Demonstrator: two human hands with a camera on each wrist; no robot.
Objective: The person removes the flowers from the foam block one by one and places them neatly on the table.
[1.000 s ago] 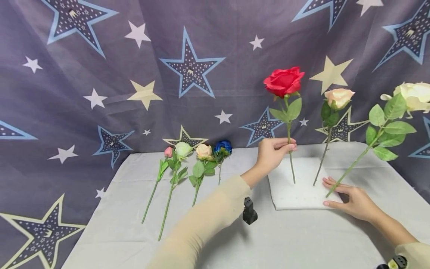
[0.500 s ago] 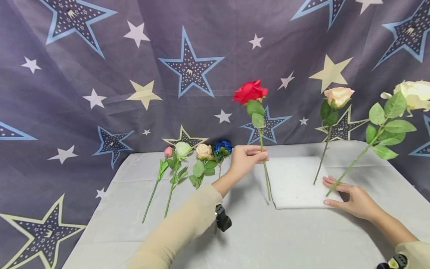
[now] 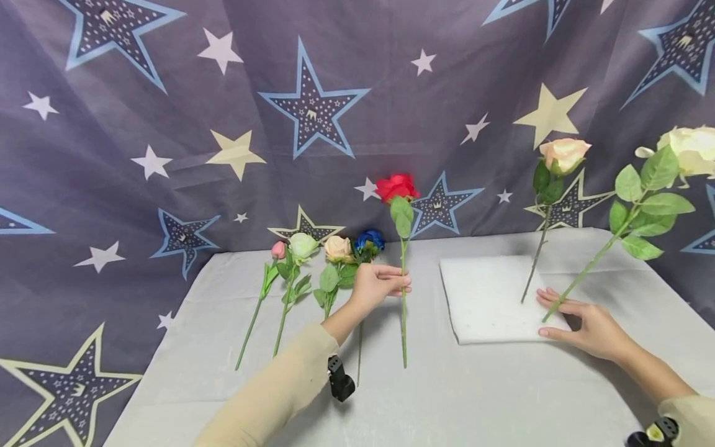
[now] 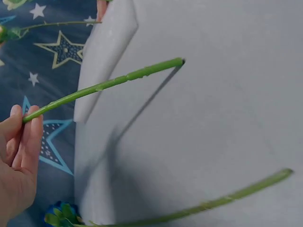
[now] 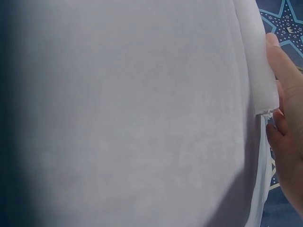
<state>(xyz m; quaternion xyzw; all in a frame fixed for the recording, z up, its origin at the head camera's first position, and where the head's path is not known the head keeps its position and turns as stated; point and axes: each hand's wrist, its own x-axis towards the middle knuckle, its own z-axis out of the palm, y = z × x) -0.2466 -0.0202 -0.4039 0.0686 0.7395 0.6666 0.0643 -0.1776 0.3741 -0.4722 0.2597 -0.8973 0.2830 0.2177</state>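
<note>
My left hand (image 3: 373, 288) pinches the green stem of a red rose (image 3: 396, 188) between thumb and fingers. The rose is held upright, left of the white foam pad (image 3: 480, 298). In the left wrist view the lower stem (image 4: 118, 80) slants over the cloth, its cut tip above its own shadow. My right hand (image 3: 592, 332) rests at the pad's right front corner, fingers extended over it and thumb along the front. A peach rose (image 3: 564, 154) and a cream rose (image 3: 689, 149) stand in the pad, the cream one leaning right.
Left on the grey cloth (image 3: 447, 397) lie a pink tulip-like bud (image 3: 278, 250), a pale green rose (image 3: 303, 246), a peach-cream rose (image 3: 337, 248) and a blue rose (image 3: 370, 239). A star-patterned curtain (image 3: 391, 74) hangs behind the table.
My left hand has carried the red rose left and down, off the pad, to a spot right of the blue rose. My right hand has stayed at the pad.
</note>
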